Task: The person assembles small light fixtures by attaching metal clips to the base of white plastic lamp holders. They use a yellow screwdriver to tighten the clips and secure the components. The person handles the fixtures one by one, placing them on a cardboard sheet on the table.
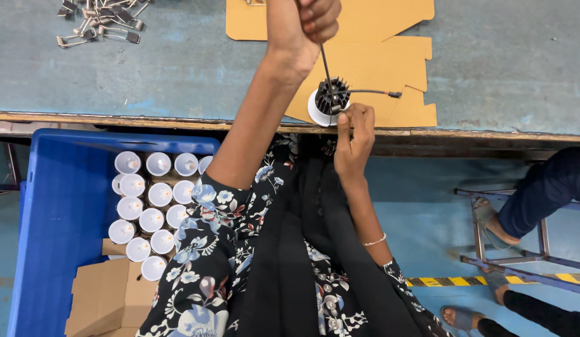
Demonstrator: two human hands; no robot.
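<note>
At the lower left of the frame, nearest the person, a blue crate [59, 206] holds rows of white round lamp housings [149, 212] standing on end, with folded cardboard pieces [106, 293] lying in its near corner; whether these are finished or waiting cannot be told. Just above centre, at the bench edge [146, 117], the right hand [355, 140] is curled loosely, its fingertips touching the near side of a small downlight [329, 103], a white ring with a black finned heat sink on top. It sits on a flat cardboard sheet [377, 62], its axis upright toward the camera. A thin black lead [371, 92] with a small plug runs out from it to the right, along the bench. The left hand [302, 25], at the top centre, is closed round a slim dark tool or wire [326, 65] that slants down into the fins; which of the two it is cannot be told. Judging by this, the piece is still mid-assembly. At the upper left lies a heap of metal spring clips [99, 22], apparently not yet fitted.
</note>
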